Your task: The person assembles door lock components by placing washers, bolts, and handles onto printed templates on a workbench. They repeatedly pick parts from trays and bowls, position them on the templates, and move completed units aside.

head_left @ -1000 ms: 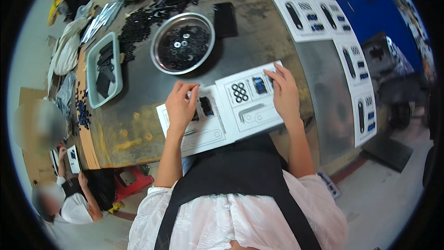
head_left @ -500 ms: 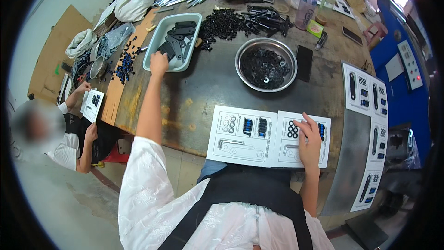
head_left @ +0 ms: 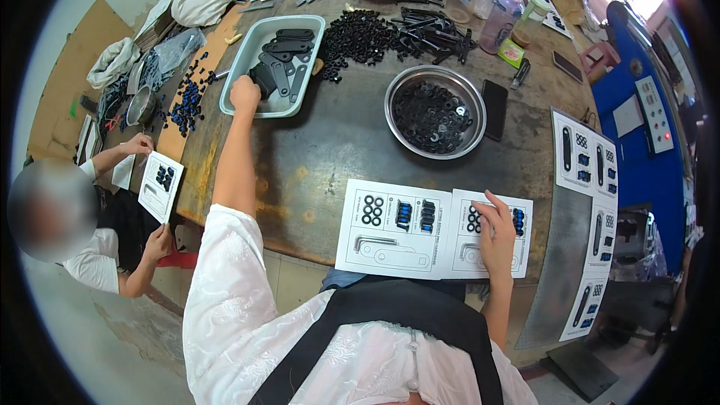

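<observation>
Right hand (head_left: 496, 244): fingers extended, unclenched, over the right card (head_left: 469, 247), nearer than and right of the tub (head_left: 279, 112). Left hand (head_left: 245, 94): curled at the tub's near-left end; grip cannot be determined. Black plates (head_left: 285, 46), inside tub: presumably light, stiff, smooth; grasp by long edges.

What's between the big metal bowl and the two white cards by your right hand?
Nothing but a bare strip of dark tabletop, in the head view, between the big metal bowl and the two white cards.

Left hand (head_left: 245, 94) reaches forward, curled; right hand (head_left: 496, 237) is loosely spread.
</observation>
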`<state>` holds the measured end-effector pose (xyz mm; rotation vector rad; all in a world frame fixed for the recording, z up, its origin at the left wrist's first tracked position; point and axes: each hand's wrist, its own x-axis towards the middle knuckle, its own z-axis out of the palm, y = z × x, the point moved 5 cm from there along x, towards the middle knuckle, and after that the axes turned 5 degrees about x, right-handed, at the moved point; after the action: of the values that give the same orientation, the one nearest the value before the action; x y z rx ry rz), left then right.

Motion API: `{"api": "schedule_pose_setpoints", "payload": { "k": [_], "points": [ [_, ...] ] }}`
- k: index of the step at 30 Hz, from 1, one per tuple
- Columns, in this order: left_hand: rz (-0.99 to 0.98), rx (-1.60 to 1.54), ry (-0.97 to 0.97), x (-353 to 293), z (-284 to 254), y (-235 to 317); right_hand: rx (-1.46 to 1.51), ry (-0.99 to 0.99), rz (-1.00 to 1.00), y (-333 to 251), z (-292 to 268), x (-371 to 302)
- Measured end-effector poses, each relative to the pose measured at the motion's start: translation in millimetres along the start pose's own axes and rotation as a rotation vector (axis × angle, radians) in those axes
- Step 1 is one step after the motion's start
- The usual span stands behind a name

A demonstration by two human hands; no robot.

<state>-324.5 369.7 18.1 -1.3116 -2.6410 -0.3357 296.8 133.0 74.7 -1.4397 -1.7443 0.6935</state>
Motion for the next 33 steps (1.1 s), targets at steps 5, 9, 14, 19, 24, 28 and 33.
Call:
{"api": "schedule_pose_setpoints", "payload": {
  "k": [5,9,14,19,24,28,33],
  "points": [
    [0.200,-0.942,-0.105,-30.3,-30.1,15.3,0.095,-0.109,-0.050,-22.4,22.1,10.0],
    [0.039,-1.565,-0.678,-210.4,-103.0,113.8,0.385,-0.257,-0.005,-48.8,56.5,18.2],
    [0.183,-1.508,-0.958,-350.1,-125.3,168.1,0.896,-0.299,0.147,-45.7,92.6,44.7],
    [0.053,-1.545,-0.963,-383.7,-114.1,161.7,1.214,-0.161,0.466,-31.1,98.8,20.4],
    [-0.072,-1.528,-0.880,-387.7,-119.2,133.0,1.469,-0.039,0.604,12.6,82.7,-3.4],
    [-0.081,-1.590,-0.855,-402.3,-118.2,121.7,1.483,-0.225,0.555,1.0,78.0,-29.6],
    [-0.007,-1.547,-0.741,-406.2,-121.7,106.6,1.313,-0.328,0.666,-3.9,90.4,-52.2]
  ]
}}
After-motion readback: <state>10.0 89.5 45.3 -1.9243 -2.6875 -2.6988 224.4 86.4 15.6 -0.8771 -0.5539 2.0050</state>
